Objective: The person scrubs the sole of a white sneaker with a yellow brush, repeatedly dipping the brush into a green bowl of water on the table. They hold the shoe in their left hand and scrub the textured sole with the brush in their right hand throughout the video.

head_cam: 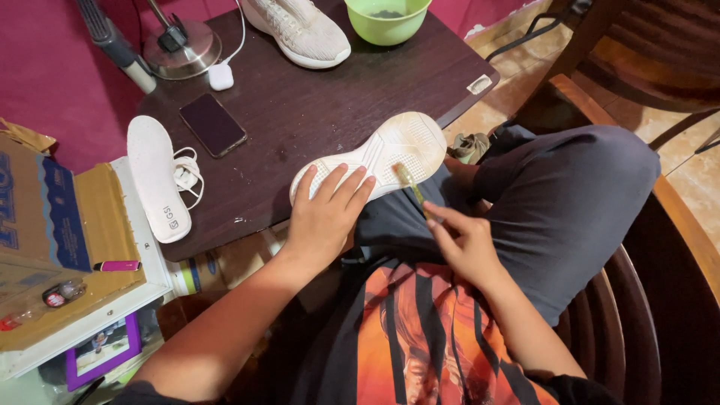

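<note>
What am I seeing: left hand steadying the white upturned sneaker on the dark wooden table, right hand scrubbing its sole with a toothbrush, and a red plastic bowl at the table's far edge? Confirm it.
Not quite. The head view shows the plastic bowl is green, not red. The rest holds: the left hand steadies the white upturned sneaker on the dark wooden table, and the right hand holds a toothbrush to its sole.

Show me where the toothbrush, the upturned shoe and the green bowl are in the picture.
toothbrush point(411, 187): head view, on its thin handle near the bristles.
upturned shoe point(397, 146): head view, on the middle of its pale sole.
green bowl point(386, 26): head view, on its outer wall.
</note>
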